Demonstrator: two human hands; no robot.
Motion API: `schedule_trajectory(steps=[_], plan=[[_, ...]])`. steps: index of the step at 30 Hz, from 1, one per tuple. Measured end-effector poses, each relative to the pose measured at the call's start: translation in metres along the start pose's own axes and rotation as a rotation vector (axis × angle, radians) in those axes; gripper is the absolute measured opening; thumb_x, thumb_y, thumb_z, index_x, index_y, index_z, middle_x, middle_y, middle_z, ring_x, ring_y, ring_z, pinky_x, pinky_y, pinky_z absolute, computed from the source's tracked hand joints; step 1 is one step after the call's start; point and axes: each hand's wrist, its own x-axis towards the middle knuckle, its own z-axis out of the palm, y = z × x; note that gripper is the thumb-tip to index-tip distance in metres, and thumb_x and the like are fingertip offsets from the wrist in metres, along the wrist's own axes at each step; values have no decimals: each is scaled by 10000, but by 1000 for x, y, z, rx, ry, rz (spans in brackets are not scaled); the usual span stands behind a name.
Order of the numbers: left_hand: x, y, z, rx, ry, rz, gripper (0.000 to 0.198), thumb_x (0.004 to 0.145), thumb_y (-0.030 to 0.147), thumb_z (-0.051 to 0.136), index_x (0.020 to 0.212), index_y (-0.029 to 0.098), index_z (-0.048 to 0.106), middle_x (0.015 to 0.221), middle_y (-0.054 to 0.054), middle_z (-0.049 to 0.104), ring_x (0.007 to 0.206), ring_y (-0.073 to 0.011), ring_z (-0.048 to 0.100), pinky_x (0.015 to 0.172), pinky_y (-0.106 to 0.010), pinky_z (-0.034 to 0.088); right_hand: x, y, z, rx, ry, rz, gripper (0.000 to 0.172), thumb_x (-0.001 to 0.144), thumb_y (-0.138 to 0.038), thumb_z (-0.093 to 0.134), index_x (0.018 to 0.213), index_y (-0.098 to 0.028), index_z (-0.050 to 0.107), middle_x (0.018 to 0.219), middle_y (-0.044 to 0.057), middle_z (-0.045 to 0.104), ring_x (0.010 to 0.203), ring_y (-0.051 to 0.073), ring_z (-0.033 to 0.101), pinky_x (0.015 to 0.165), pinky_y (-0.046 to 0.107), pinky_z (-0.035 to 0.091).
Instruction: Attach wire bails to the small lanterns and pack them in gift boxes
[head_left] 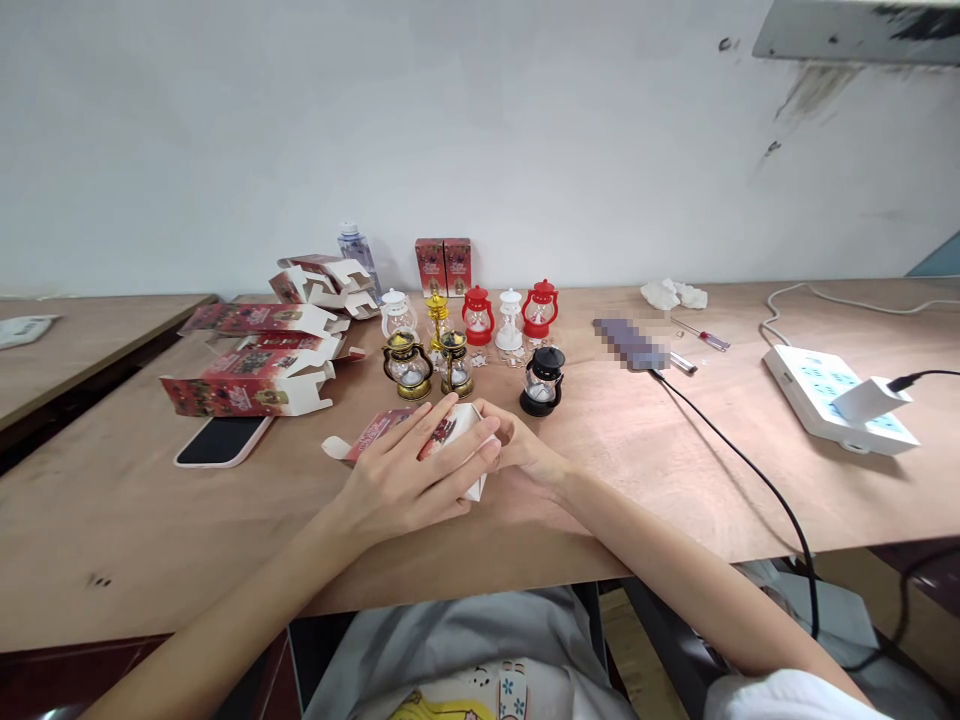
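A red printed cardboard box with white flaps lies on its side near the table's front edge. My left hand wraps over it from the left, its fingers across the printed face. At the box's white right end is my right hand, its fingers bent against the cardboard and partly hidden behind it. Just beyond my hands stand a black mini lantern and two bronze-gold lanterns. Behind them is a row with a gold lantern, red lanterns and white lanterns.
Several opened red boxes pile up at left, beside a phone. Two upright boxes and a bottle stand by the wall. Rightward are a blurred dark device with a cable, a screwdriver and a power strip.
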Motion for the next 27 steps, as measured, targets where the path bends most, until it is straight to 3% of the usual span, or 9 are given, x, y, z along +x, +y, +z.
schedule_trajectory(steps=[3,9,14,20,24,27], plan=[[-5,-1,3,-8,-7,20,289,824,343,658,1062,179,660,1146,-59,710,1284,-342,510,955,-423,542,0,1,0,-58,13,-42,436,464,-201,883,802,-204,607,752,-59,594,680,94,527,603,180,457],[2,-8,3,47,67,75,177,816,380,658,899,224,660,1070,0,729,1137,-315,634,857,-384,599,-2,-2,1,-12,-61,-55,484,503,-225,872,904,-212,601,801,-54,595,694,101,537,635,198,448],[15,-12,3,30,169,123,150,779,351,696,790,222,619,919,-1,735,1052,-303,682,749,-353,637,-5,-7,-1,110,-54,-11,371,657,-391,785,925,-188,628,793,-20,616,687,112,554,633,212,450],[24,-13,7,65,239,136,87,762,278,693,766,254,610,853,37,722,1031,-277,695,736,-336,643,-4,-5,-2,72,-28,-62,348,637,-371,815,876,-218,614,791,-34,627,660,106,571,596,211,482],[25,-14,10,39,262,141,91,747,203,678,783,257,615,852,29,713,1086,-293,668,738,-340,637,-5,-6,1,4,71,-121,374,595,-400,840,843,-228,619,753,-44,623,631,103,560,563,210,485],[21,-15,14,-15,297,124,159,733,227,701,851,279,608,988,9,697,1174,-311,613,755,-369,632,-6,-8,7,-96,178,-207,369,583,-438,838,794,-226,621,727,-41,619,631,108,549,556,215,475]])
